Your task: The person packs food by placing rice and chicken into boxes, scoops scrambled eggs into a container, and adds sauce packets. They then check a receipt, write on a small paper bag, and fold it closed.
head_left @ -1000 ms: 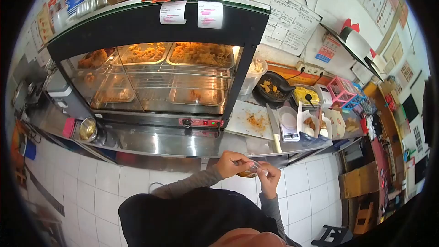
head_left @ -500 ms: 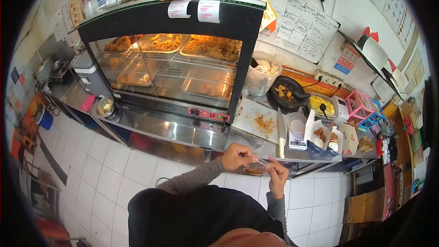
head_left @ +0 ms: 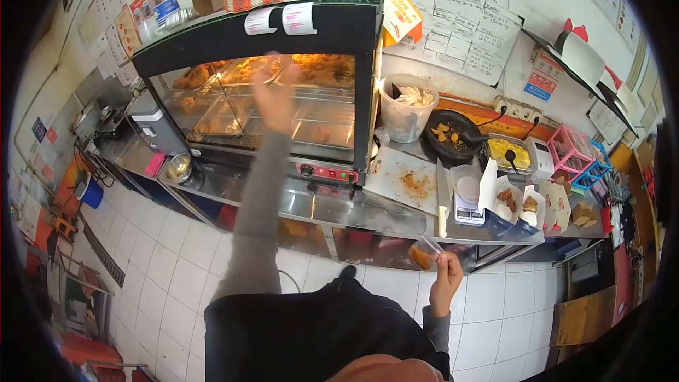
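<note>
My left hand is raised in front of the glass of the heated display case. Motion blurs it, but its fingers look stretched out and it appears to hold nothing. Low at the counter's front edge, my right hand pinches the top of a small clear plastic bag with orange-brown contents, perhaps sauce. Behind the glass, metal trays hold fried food.
A cutting board with crumbs and a knife lie right of the case. Beyond them stand a kitchen scale, a black mortar, a tub of yellow food and open boxes with chicken.
My left hand has let go of the bag and moved up and left to the display case. My right hand keeps the bag, slightly lower and to the right.
</note>
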A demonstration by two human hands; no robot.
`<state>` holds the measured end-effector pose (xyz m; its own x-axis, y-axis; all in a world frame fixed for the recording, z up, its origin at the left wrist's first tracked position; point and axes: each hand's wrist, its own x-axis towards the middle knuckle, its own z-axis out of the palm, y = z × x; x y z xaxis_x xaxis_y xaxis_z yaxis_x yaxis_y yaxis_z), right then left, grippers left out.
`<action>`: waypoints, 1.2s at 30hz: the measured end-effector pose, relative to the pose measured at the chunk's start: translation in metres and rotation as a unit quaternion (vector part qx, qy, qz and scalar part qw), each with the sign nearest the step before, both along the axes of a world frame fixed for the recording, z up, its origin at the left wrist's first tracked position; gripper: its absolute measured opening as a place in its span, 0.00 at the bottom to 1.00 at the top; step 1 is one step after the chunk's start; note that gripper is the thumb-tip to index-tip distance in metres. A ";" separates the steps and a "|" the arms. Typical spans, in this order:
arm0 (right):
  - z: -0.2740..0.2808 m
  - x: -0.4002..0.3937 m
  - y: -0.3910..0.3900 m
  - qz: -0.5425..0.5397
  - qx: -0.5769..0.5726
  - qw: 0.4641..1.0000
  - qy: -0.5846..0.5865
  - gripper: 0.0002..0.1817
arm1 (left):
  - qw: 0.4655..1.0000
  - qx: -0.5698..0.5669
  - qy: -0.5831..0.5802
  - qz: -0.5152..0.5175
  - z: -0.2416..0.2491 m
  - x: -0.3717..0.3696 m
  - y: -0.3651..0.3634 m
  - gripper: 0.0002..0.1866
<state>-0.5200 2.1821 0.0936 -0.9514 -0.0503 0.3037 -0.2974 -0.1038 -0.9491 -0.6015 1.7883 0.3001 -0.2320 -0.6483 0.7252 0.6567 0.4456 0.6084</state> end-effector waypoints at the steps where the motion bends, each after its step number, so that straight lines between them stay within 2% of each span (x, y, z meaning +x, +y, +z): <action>1: -0.006 -0.001 0.008 -0.016 -0.004 1.000 -0.004 0.14 | 0.990 -0.049 0.025 0.133 0.012 -0.028 -0.059 0.24; 3: -0.005 -0.002 0.018 -0.040 -0.005 0.999 -0.012 0.14 | 0.955 -0.043 -0.020 0.292 0.049 -0.053 -0.099 0.37; 4: -0.008 -0.004 0.024 -0.050 -0.008 0.999 -0.018 0.14 | 0.967 -0.021 -0.049 0.250 0.057 -0.073 -0.126 0.43; 5: -0.010 -0.008 0.030 -0.062 -0.011 0.998 -0.023 0.14 | 0.956 -0.025 -0.085 0.281 0.066 -0.077 -0.116 0.47; 7: -0.014 -0.017 0.041 -0.076 -0.018 0.997 -0.029 0.14 | 0.946 -0.065 -0.080 0.307 0.068 -0.091 -0.106 0.47; 8: -0.014 -0.022 0.047 -0.084 -0.021 0.996 -0.032 0.14 | 0.961 -0.051 -0.056 0.265 0.065 -0.102 -0.110 0.47; 9: -0.015 -0.028 0.053 -0.087 -0.024 0.995 -0.033 0.14 | 0.961 -0.019 -0.077 0.266 0.074 -0.088 -0.069 0.42; 11: -0.013 -0.045 0.064 -0.088 -0.028 0.995 -0.033 0.14 | 0.974 -0.063 0.010 0.218 0.063 -0.112 -0.092 0.32; 13: -0.014 -0.068 0.078 -0.088 -0.018 0.995 -0.039 0.14 | 0.969 -0.081 0.059 0.227 0.063 -0.119 -0.090 0.21; 14: -0.014 -0.079 0.085 -0.090 -0.013 0.995 -0.044 0.13 | 0.963 -0.086 0.073 0.246 0.064 -0.119 -0.084 0.17; 15: -0.013 -0.090 0.093 -0.088 -0.005 0.995 -0.038 0.13 | 0.974 -0.037 0.075 0.209 0.062 -0.123 -0.093 0.16; 16: -0.010 -0.102 0.100 -0.090 0.003 0.995 -0.034 0.13 | 0.975 -0.038 0.120 0.186 0.060 -0.127 -0.097 0.15; 18: -0.006 -0.124 0.118 -0.107 0.050 0.993 -0.028 0.12 | 0.977 -0.011 0.129 0.171 0.056 -0.129 -0.097 0.16; 21: -0.021 -0.158 0.146 -0.134 0.033 0.990 -0.024 0.14 | 0.953 -0.002 0.145 0.266 0.051 -0.138 -0.088 0.16; 22: -0.019 -0.164 0.151 -0.139 0.028 0.989 -0.031 0.14 | 0.954 0.014 0.147 0.263 0.053 -0.137 -0.083 0.18; 23: -0.014 -0.170 0.157 -0.145 0.024 0.988 -0.036 0.14 | 0.935 0.017 0.059 0.349 0.060 -0.128 -0.068 0.21; 25: -0.014 -0.179 0.173 -0.154 0.012 0.987 -0.044 0.14 | 0.942 0.021 0.081 0.325 0.059 -0.131 -0.084 0.23; 26: -0.019 -0.183 0.181 -0.157 0.003 0.986 -0.047 0.14 | 0.927 0.027 0.044 0.373 0.060 -0.129 -0.095 0.24; 28: -0.022 -0.187 0.200 -0.160 -0.016 0.985 -0.063 0.14 | 0.957 0.085 0.019 0.276 0.061 -0.122 -0.120 0.29; 29: -0.027 -0.189 0.214 -0.167 -0.021 0.983 -0.068 0.14 | 0.957 0.102 -0.040 0.269 0.068 -0.114 -0.109 0.31; 31: -0.040 -0.194 0.242 -0.175 -0.031 0.981 -0.075 0.14 | 0.972 0.119 -0.034 0.199 0.064 -0.112 -0.137 0.32; 33: -0.046 -0.198 0.274 -0.187 -0.033 0.978 -0.081 0.14 | 0.975 0.136 -0.042 0.170 0.057 -0.115 -0.162 0.32; 36: -0.047 -0.203 0.326 -0.193 -0.019 0.978 -0.082 0.14 | 0.974 0.150 -0.039 0.166 0.054 -0.121 -0.129 0.33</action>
<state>-0.7230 2.5086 0.0465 -0.9332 0.3307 0.1404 -0.1661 -0.0506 -0.9848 -0.7230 1.6589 0.3546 -0.0204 -0.8768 0.4803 0.4527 0.4203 0.7864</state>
